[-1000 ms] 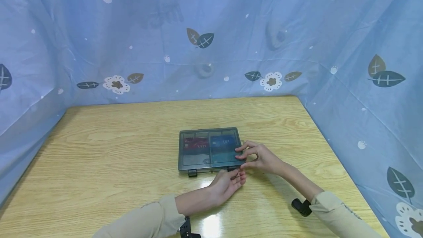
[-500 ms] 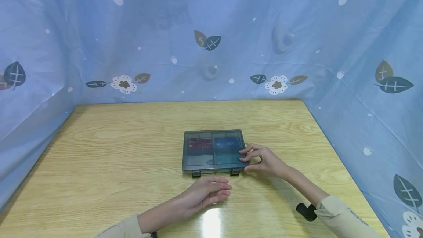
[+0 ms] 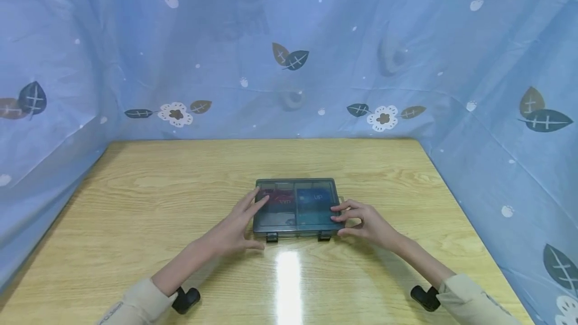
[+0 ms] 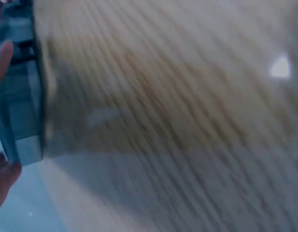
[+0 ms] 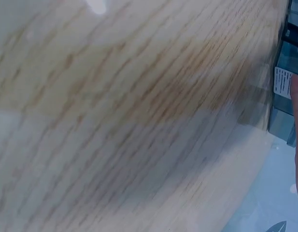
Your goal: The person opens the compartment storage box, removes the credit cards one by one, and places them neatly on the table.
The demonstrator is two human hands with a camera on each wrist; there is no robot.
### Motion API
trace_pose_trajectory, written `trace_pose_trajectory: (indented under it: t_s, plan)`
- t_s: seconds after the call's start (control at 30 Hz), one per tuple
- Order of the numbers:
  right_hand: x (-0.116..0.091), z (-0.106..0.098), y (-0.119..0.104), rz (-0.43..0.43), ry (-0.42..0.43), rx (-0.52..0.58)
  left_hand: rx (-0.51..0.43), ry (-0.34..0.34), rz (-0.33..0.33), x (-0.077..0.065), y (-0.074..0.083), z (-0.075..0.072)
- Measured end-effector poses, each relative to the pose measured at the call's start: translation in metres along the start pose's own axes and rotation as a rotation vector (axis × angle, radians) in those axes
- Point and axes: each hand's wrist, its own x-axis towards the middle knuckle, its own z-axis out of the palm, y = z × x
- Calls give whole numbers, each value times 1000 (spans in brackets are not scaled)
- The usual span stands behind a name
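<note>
A flat, see-through dark plastic storage box (image 3: 295, 219) lies on the wooden table with its lid down. Through the lid show a red VIP card (image 3: 282, 198) and a blue VIP card (image 3: 316, 197), in separate compartments. Two black latches (image 3: 324, 236) sit along the front edge. My left hand (image 3: 232, 227) spreads over the box's left end, fingertips by the lid's edge and thumb apart in front. At the right front corner, my right hand (image 3: 368, 222) holds the box with bent fingers on the lid edge and its thumb low at the corner.
The wooden table (image 3: 180, 174) extends around the box. Blue patterned cloth (image 3: 217, 39) hangs behind it and along both sides. A black wrist device (image 3: 185, 300) is at the left cuff, another (image 3: 425, 298) at the right.
My left hand has left the right front latch, drawn back, and swung left to the box's left end with fingers spread. The right hand stays at the right corner; the view has shifted slightly.
</note>
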Motion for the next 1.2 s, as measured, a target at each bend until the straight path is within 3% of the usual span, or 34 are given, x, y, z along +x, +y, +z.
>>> trace_pose_trajectory:
  t_s: [0.1, 0.27, 0.47, 0.63, 0.83, 0.97, 1.07, 1.2]
  plan:
    - [-2, 2, 0, -52, 39, -58, 42, -33, -6, 2, -5, -2]
    - [-8, 3, 0, -65, 80, 56, 136, -14, 78, 4, -8, -4]
    - [-14, 2, 0, -35, 139, 115, 168, 7, 152, 8, -7, -8]
    - [-16, 2, 2, 36, 141, 152, 183, 5, 170, 9, -7, -12]
    - [-20, 1, 3, 161, 181, 228, 145, 63, 232, 11, -6, -22]
    - [-21, 1, 3, 188, 183, 216, 150, 96, 221, 13, -4, -31]
    - [-20, 4, 4, 139, 172, 180, 190, 125, 204, 15, -4, -38]
    - [-16, 7, 6, -13, 172, 75, 180, 152, 185, 19, -8, -48]
